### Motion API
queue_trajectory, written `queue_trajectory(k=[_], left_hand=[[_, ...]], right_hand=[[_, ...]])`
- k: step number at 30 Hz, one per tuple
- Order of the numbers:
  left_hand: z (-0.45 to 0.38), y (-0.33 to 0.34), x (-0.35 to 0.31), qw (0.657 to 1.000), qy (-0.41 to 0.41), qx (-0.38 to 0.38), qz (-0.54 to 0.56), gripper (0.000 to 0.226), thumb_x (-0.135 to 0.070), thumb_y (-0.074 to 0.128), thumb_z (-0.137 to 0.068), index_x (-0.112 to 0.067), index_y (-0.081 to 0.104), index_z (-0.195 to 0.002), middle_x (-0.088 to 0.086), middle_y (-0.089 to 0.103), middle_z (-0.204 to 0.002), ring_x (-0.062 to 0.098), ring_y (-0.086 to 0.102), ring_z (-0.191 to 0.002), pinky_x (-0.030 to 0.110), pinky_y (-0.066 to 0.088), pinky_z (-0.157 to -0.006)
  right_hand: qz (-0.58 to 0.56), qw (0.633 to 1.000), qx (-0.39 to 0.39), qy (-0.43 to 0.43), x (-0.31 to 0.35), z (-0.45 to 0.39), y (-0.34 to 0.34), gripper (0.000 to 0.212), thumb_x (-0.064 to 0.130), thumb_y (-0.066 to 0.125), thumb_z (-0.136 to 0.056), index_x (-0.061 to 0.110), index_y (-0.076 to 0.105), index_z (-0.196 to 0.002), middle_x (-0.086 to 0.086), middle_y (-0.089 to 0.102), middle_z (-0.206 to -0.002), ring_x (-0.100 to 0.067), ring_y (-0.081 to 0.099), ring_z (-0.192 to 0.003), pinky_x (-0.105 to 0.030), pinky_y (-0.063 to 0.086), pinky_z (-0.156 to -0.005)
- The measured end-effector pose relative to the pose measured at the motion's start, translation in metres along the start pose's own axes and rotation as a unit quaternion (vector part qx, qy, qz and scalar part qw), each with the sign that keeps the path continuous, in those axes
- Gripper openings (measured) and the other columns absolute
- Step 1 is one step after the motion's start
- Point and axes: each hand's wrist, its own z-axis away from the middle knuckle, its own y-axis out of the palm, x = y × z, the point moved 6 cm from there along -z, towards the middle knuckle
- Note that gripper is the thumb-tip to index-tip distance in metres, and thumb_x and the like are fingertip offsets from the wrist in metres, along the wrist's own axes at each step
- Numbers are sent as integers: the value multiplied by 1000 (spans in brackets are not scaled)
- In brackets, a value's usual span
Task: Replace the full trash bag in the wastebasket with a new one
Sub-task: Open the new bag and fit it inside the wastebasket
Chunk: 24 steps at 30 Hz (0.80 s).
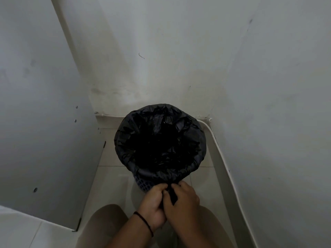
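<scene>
Dim, flat, greyish light; no glare. Bag [160,138] interior reads near pure black, detail lost. Walls [268,86] bow at frame edges, wide-angle. My hands slightly soft.

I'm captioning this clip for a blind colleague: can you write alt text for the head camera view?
Both hands, left hand and right hand, pinch a gathered strip of the black trash bag at the near rim of a perforated wastebasket. The bag lines the basket, its mouth open, on a pale tiled floor in a white-walled corner.
</scene>
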Motion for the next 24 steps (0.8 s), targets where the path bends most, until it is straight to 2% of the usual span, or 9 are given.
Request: queue_trajectory(k=[4,7,9,11,14,15,19,22,24], left_hand=[[-1,-4,-3,1000,10,-10,-17,38,-17,39,-89,3,63,-111,17,66,-107,30,59,-100,40,46,-93],[-3,-9,-7,995,41,-5,-92,45,-29,30,-90,-12,63,-116,5,66,-117,24,53,-115,45,32,-109],[-3,-14,-9,989,59,-19,-133,37,-24,35,-92,-14,65,-112,1,70,-109,20,56,-108,41,40,-99],[-5,-21,-12,989,69,-36,-126,26,-12,44,-93,-10,67,-106,6,73,-96,22,62,-94,38,48,-82],[-9,-27,-13,992,56,-47,-105,15,-6,53,-91,-5,67,-98,7,74,-84,19,66,-79,31,51,-71],[-10,-28,-12,992,49,-50,-104,12,-6,56,-89,-6,67,-95,5,75,-80,16,66,-76,28,50,-69],[-12,-24,-9,988,45,-82,-122,8,-5,62,-85,-12,66,-87,-4,72,-70,9,61,-73,25,44,-62],[-12,-20,-8,981,50,-94,-163,12,-13,63,-84,-16,69,-94,-3,72,-92,11,60,-93,28,35,-68],[-10,-20,-7,981,43,-96,-161,11,-14,63,-82,-15,70,-90,-3,72,-91,12,59,-94,31,35,-73]], right_hand=[[29,998,47,-19,-3,0,10,29,29,46,-89,22,58,-115,5,54,-113,-14,50,-108,-26,40,-90],[-43,999,30,13,-4,-5,6,17,12,48,-89,8,64,-96,-4,60,-94,-17,55,-86,-24,42,-73],[-115,991,4,72,-13,-9,0,15,4,51,-87,7,63,-80,-4,61,-75,-14,53,-66,-18,39,-57],[-230,962,-7,151,-24,-12,-1,15,2,55,-87,16,59,-82,0,62,-69,-9,56,-61,-9,39,-49],[-445,856,19,263,-36,-10,8,21,0,63,-84,15,52,-94,-9,68,-78,-16,63,-68,-13,47,-51],[-455,846,13,276,-40,-11,8,16,0,65,-82,12,56,-90,-11,68,-77,-17,63,-67,-16,49,-54],[-249,949,-46,189,-41,-11,-7,16,8,66,-83,8,67,-67,-5,62,-69,-11,55,-61,-9,39,-55],[-138,986,-21,89,-26,-6,-4,12,14,59,-88,7,69,-87,-3,53,-86,-15,54,-77,-8,37,-63],[-84,995,14,54,-21,-2,4,17,21,58,-87,12,64,-100,-1,51,-96,-16,54,-89,-19,44,-73]])
